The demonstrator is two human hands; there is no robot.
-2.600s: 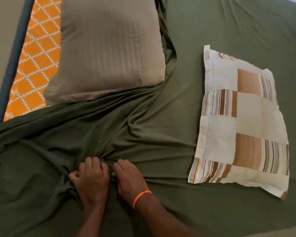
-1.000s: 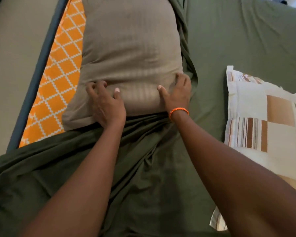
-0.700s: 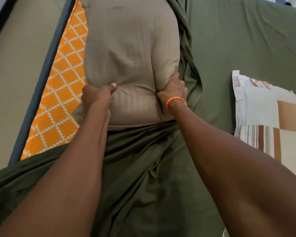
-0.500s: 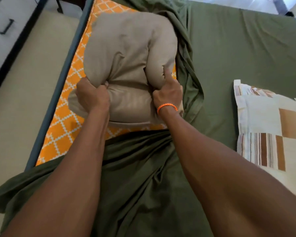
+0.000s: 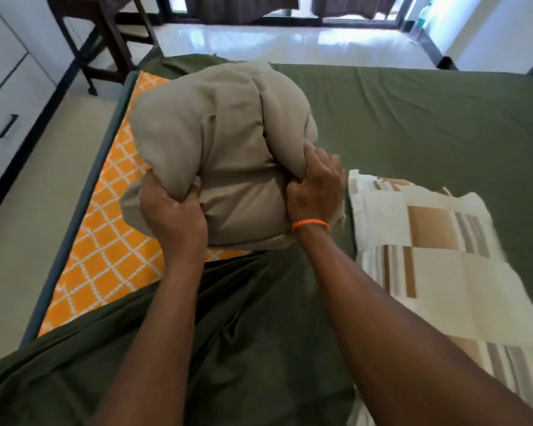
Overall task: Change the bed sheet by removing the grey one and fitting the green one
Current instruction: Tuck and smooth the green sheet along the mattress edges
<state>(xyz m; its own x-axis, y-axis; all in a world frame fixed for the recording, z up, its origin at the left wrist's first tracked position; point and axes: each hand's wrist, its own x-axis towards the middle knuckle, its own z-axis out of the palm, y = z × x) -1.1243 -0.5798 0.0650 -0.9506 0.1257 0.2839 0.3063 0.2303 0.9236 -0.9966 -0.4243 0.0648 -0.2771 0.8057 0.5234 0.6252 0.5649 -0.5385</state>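
Trouble from here would most likely come from the pillow [image 5: 225,155], which both hands have bunched up off the mattress [image 5: 105,241]. The left hand [image 5: 174,215] grips the pillow's near left corner with its fingers dug into the cloth, and the right hand [image 5: 317,192] pinches a fold at its near right side. The hold looks to be on the soft cover more than on the filling, so the bulk could sag or slip out as it is carried.

The green sheet [image 5: 413,124] lies flat over the bed to the right of the pillow, but on the pillow's left and near-left sides the orange patterned mattress is bare, so that corner is not yet fitted. A loose, rumpled stretch of the sheet runs from just below the pillow toward the person. If the pillow is dropped back onto that slack, it would pin the cloth and the corner could not be drawn over.

Just right of the pillow, close to the right hand, lies a second pillow [image 5: 437,256] in a cream and brown cover. Swinging the first pillow that way could knock it askew or drag fresh wrinkles into the flat part. No grey sheet is in view.
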